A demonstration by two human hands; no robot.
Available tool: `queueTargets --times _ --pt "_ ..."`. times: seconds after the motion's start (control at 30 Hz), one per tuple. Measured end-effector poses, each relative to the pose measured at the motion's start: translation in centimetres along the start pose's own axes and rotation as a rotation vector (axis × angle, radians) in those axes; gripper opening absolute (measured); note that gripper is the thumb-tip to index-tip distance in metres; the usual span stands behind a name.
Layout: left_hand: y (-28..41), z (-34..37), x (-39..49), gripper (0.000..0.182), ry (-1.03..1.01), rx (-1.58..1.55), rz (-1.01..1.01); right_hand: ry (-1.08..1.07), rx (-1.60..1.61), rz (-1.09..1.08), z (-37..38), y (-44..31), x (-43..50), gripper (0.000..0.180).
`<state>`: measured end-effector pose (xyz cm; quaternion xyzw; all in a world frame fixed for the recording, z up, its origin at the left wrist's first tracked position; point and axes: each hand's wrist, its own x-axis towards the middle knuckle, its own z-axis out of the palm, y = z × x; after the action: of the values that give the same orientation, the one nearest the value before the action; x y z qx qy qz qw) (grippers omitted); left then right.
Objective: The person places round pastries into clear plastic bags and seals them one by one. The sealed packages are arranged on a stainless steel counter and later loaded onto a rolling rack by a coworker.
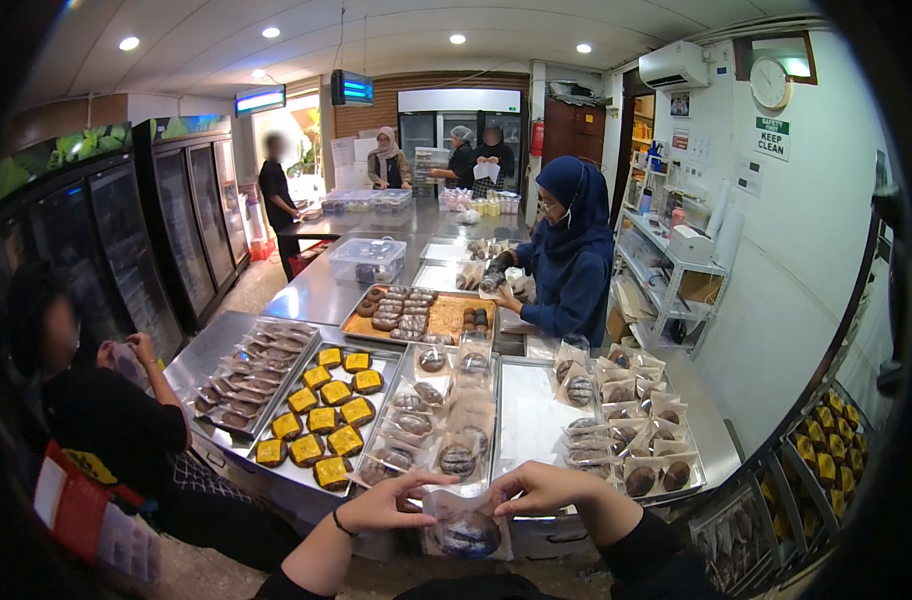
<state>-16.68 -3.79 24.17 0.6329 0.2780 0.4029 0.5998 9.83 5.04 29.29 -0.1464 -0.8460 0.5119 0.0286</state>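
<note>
Between my two hands hangs a clear-fronted paper bag with a dark bun (467,534) inside, the bun's top streaked with white. My left hand (388,504) pinches the bag's upper left edge between thumb and fingers. At the upper right edge, my right hand (542,491) grips it the same way. The bag is upright, just in front of the table's near edge. Beyond it, a metal tray (493,450) carries several bagged dark buns (456,459). Right of that is another tray (527,420) with bare lining on its left and bagged buns (639,480) on its right.
Buns topped with yellow squares (322,420) fill a tray at left, beside a tray of bagged buns (257,367). Farther back are a wooden-coloured tray of pastries (448,309) and a plastic box (367,259). Co-workers (576,247) stand around the table; a rack (793,480) stands right.
</note>
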Motion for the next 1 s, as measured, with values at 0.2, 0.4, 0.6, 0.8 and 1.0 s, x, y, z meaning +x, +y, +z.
queueTargets --times 0.2,0.4,0.6,0.8,1.0 --pt "4.2 -0.7 1.3 0.011 -0.135 0.547 0.028 -0.071 -0.033 -0.031 -1.2 -1.0 -0.4 0.019" --pt "1.6 0.9 1.1 0.019 0.238 0.13 -0.001 0.094 0.207 -0.036 -0.9 -0.1 -1.5 0.017" --pt "-2.2 3.8 2.1 0.019 0.681 0.004 0.091 0.192 0.316 0.003 0.1 1.4 -2.2 0.016" --pt "-4.5 4.8 3.4 0.018 0.828 -0.259 0.21 0.253 0.357 0.065 1.7 3.3 -2.8 0.018" --pt "-5.3 4.4 2.4 0.013 0.715 -0.225 0.081 0.235 0.399 -0.05 4.3 4.9 -4.1 0.014"
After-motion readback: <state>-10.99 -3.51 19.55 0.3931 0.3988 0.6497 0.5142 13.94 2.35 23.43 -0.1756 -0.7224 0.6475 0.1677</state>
